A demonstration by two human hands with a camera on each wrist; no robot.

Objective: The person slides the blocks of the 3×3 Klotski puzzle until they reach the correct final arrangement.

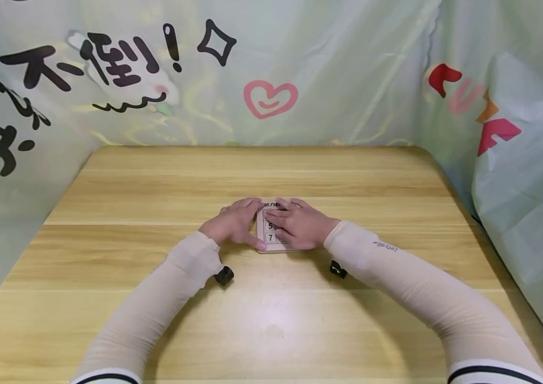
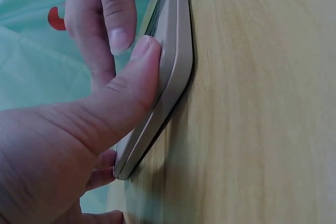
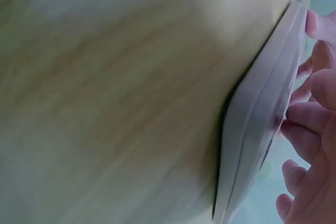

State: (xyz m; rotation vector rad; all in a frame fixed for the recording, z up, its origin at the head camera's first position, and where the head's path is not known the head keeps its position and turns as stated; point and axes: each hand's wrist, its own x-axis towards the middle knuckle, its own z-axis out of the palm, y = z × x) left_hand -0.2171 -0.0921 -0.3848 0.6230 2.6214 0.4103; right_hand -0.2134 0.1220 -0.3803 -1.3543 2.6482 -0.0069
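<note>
A pale number sliding puzzle (image 1: 270,238) lies flat on the wooden table, printed characters along its far edge and tiles 5 and 7 showing at its left. My left hand (image 1: 234,221) holds its left side, thumb on the near left corner and fingers by the far left corner. From the right, my right hand (image 1: 306,226) reaches over the tiles, fingers extended and fingertips on the face. It hides most of the tiles. In the left wrist view, the left thumb (image 2: 137,72) presses the rim of the frame. The right wrist view shows the puzzle's rounded side (image 3: 252,114) edge-on.
The wooden table (image 1: 271,325) extends around the puzzle on all sides. Behind it hangs a pale green printed cloth (image 1: 348,69) with black characters and a pink heart, also draped along both sides. Small black devices (image 1: 224,276) are strapped under both wrists.
</note>
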